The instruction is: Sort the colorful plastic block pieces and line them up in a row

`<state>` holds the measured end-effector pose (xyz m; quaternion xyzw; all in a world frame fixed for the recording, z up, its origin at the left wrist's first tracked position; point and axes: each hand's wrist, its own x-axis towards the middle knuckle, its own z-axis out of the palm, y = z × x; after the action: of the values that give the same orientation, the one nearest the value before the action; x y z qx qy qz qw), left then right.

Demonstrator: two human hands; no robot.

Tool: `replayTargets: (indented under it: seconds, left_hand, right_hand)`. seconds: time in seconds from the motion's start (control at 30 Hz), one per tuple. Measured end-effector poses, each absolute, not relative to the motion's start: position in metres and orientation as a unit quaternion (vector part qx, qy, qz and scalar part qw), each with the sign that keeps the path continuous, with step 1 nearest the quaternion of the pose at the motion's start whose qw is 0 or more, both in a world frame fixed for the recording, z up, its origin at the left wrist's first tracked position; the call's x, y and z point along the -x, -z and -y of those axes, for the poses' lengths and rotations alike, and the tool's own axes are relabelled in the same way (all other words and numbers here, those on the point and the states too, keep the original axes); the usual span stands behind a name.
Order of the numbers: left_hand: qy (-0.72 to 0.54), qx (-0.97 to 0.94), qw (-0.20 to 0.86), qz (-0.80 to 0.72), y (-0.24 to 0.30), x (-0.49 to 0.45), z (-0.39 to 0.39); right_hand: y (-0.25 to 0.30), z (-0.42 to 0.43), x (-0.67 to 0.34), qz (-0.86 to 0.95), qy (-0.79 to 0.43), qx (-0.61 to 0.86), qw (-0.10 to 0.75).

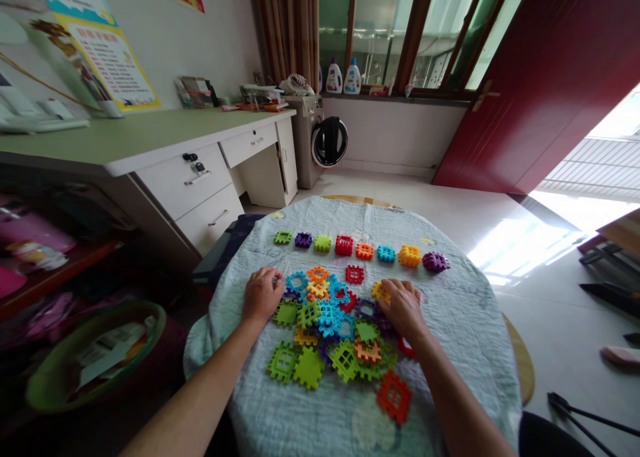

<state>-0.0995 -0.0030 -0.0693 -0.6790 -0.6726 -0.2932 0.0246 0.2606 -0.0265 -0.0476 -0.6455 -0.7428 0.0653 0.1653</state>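
Note:
My left hand (263, 294) rests on the cloth at the left edge of a pile of plastic interlocking tiles (330, 316). Its fingers are curled in, and nothing shows in them. On the pile's right side, my right hand (404, 305) has its fingers closed over a yellow interlocking tile (380, 290), which its fingers partly hide. The pile mixes green, blue, orange, yellow, red and purple notched squares, some with window grids. A red tile (355, 274) lies alone beyond the pile. Farther back runs a row of several pieces, among them a red block (344, 245) and a purple rounded block (436, 262).
A pale blue cloth (450, 377) covers the round table. An orange-red tile (395, 397) lies near my right forearm. To the left stand a desk (165, 137) and a green basket (40, 384). A washing machine (304, 144) with its door open is behind.

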Motion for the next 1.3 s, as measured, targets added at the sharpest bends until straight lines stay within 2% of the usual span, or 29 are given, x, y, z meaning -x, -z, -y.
replayTargets:
  seconds: [0.13,0.33,0.47,0.73,1.3]
  left_hand:
    - [0.294,0.681,0.024,0.67,0.069,0.1,0.003]
    - [0.294,0.682,0.025,0.669,0.07,0.1,0.003]
    - [0.292,0.685,0.025,0.667,0.071,0.101,0.002]
    - [0.292,0.688,0.028,0.664,0.071,0.102,0.002]
    - [0.299,0.682,0.02,0.667,0.071,0.101,0.003]
  right_hand:
    - [0.045,0.024,-0.265,0.741,-0.078,0.642,0.18]
    - [0.035,0.015,-0.322,0.716,-0.078,0.645,0.253]
    - [0.034,0.018,-0.344,0.728,-0.104,0.645,0.208]
    - [0.039,0.021,-0.325,0.754,-0.123,0.639,0.094]
    - [0.042,0.021,-0.321,0.737,-0.099,0.663,0.09]
